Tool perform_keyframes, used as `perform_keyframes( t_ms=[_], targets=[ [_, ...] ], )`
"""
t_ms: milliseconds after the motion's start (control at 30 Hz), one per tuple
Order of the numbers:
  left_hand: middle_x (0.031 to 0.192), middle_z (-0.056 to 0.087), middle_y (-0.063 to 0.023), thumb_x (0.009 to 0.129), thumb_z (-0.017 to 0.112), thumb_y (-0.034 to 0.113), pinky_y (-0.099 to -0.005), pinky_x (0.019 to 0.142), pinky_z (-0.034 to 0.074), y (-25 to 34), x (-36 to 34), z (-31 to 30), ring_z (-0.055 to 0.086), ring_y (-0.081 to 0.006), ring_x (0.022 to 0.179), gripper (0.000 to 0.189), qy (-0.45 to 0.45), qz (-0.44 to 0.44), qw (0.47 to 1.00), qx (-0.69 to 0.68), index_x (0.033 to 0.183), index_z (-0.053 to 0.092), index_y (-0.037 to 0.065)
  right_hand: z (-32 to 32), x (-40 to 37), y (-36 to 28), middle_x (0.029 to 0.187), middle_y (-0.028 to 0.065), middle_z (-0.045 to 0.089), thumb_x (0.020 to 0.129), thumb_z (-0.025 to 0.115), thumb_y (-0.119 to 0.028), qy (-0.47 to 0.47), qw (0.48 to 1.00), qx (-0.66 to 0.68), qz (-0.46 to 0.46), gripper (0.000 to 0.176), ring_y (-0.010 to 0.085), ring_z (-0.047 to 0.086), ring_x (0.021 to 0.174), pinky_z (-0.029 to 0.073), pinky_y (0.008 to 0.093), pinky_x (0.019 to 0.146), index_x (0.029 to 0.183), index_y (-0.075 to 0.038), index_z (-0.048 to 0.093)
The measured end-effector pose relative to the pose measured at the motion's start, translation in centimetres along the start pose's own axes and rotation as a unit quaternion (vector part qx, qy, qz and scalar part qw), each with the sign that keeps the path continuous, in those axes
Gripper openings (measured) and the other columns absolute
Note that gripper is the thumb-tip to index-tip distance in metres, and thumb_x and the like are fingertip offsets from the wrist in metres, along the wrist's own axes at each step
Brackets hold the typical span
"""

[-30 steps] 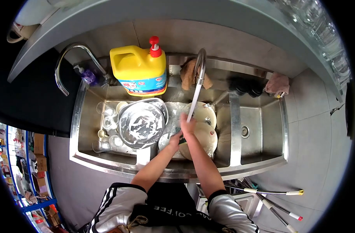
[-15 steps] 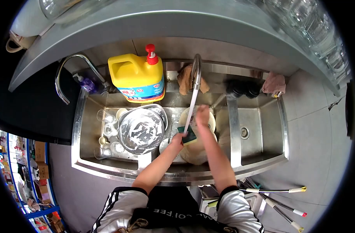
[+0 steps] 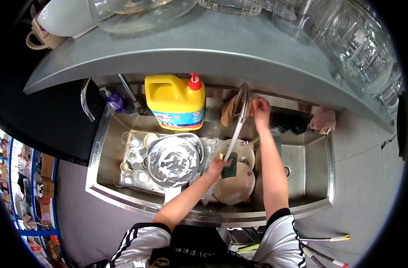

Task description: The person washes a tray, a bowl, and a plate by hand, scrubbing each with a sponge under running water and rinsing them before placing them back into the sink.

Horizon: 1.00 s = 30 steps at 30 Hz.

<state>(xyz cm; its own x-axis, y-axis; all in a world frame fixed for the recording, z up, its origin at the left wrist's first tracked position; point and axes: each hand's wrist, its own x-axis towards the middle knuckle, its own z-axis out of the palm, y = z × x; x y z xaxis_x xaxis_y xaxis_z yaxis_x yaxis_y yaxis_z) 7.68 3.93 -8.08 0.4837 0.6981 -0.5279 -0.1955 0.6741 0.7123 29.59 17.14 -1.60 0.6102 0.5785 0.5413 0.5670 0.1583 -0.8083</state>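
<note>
My left hand (image 3: 217, 167) grips a green and yellow sponge (image 3: 229, 166) under the running water of the curved faucet (image 3: 244, 100). My right hand (image 3: 261, 110) is raised at the back of the sink, right of the faucet and beside a brown cloth (image 3: 229, 110); its fingers are curled, and whatever they hold is too small to make out. Two round beige plates, one nearer (image 3: 235, 185) and one farther (image 3: 246, 154), lie in the basin below my hands. Left of them sits a round grey pan (image 3: 173, 161) streaked with white foam.
A yellow jug (image 3: 175, 100) and a purple soap bottle (image 3: 115, 102) stand behind the sink. Glasses (image 3: 122, 180) and small cups lie at the basin's left. A metal shelf (image 3: 204, 44) with glassware overhangs the back. A pink cloth (image 3: 323, 119) lies at the right.
My right hand has moved from above the plates to the back right, beside the faucet. My left hand still holds the sponge, now turned more upright. The view has shifted, showing more shelf.
</note>
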Motion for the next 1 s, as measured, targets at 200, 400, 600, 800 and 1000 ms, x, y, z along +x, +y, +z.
perform_keyframes(
  t_ms=[200, 400, 600, 800, 1000],
  targets=[
    [0.079, 0.057, -0.0073, 0.076, 0.052, 0.003, -0.0299, 0.062, 0.049, -0.5, -0.6, -0.3, 0.056, -0.017, 0.072, 0.014, 0.001, -0.031, 0.991, -0.132, 0.09, 0.054, 0.0, -8.0, 4.1, -12.9, 0.108, 0.0015, 0.047, 0.086, 0.045, -0.019, 0.052, 0.889, 0.398, 0.219, 0.026, 0.0166, 0.045, 0.1, 0.036, 0.045, 0.082, 0.11, -0.012, 0.039],
    [0.086, 0.058, -0.0091, 0.082, 0.05, 0.015, -0.0338, 0.07, 0.049, 0.9, 0.2, 0.0, 0.058, -0.0209, 0.076, 0.02, 0.034, -0.119, 0.961, -0.247, 0.096, 0.053, 0.002, -18.9, -0.5, -17.3, 0.1, 0.002, 0.051, 0.086, 0.041, -0.02, 0.067, 0.908, 0.357, 0.207, 0.018, 0.0121, 0.049, 0.09, 0.043, 0.0326, 0.074, 0.1, -0.01, 0.045],
    [0.087, 0.059, -0.0093, 0.079, 0.052, 0.013, -0.0366, 0.076, 0.046, 1.6, 0.1, -0.3, 0.057, -0.0239, 0.08, 0.019, 0.042, -0.14, 0.965, -0.219, 0.096, 0.054, 0.004, -26.7, -8.9, -14.6, 0.08, -0.0016, 0.051, 0.085, 0.042, -0.019, 0.146, 0.914, 0.213, 0.314, 0.011, 0.007, 0.047, 0.072, 0.038, 0.0226, 0.061, 0.086, -0.01, 0.048],
    [0.088, 0.059, -0.0098, 0.079, 0.05, 0.013, -0.0383, 0.076, 0.046, -0.2, 0.0, -1.2, 0.057, -0.0244, 0.081, 0.018, 0.044, -0.172, 0.955, -0.235, 0.094, 0.055, 0.005, -28.7, -17.3, -4.6, 0.078, 0.0054, 0.051, 0.08, 0.048, -0.009, 0.168, 0.951, -0.083, 0.245, 0.01, 0.0149, 0.047, 0.077, 0.038, 0.0265, 0.072, 0.085, 0.0, 0.049],
    [0.089, 0.059, -0.0098, 0.079, 0.048, 0.01, -0.0382, 0.078, 0.045, -1.2, -0.4, -1.7, 0.057, -0.024, 0.082, 0.019, 0.042, -0.155, 0.957, -0.242, 0.096, 0.055, 0.004, -26.2, -22.1, -4.0, 0.098, 0.0124, 0.049, 0.065, 0.057, -0.005, -0.048, 0.917, -0.39, 0.069, 0.019, 0.0305, 0.045, 0.094, 0.035, 0.0384, 0.083, 0.084, -0.002, 0.054]
  ],
)
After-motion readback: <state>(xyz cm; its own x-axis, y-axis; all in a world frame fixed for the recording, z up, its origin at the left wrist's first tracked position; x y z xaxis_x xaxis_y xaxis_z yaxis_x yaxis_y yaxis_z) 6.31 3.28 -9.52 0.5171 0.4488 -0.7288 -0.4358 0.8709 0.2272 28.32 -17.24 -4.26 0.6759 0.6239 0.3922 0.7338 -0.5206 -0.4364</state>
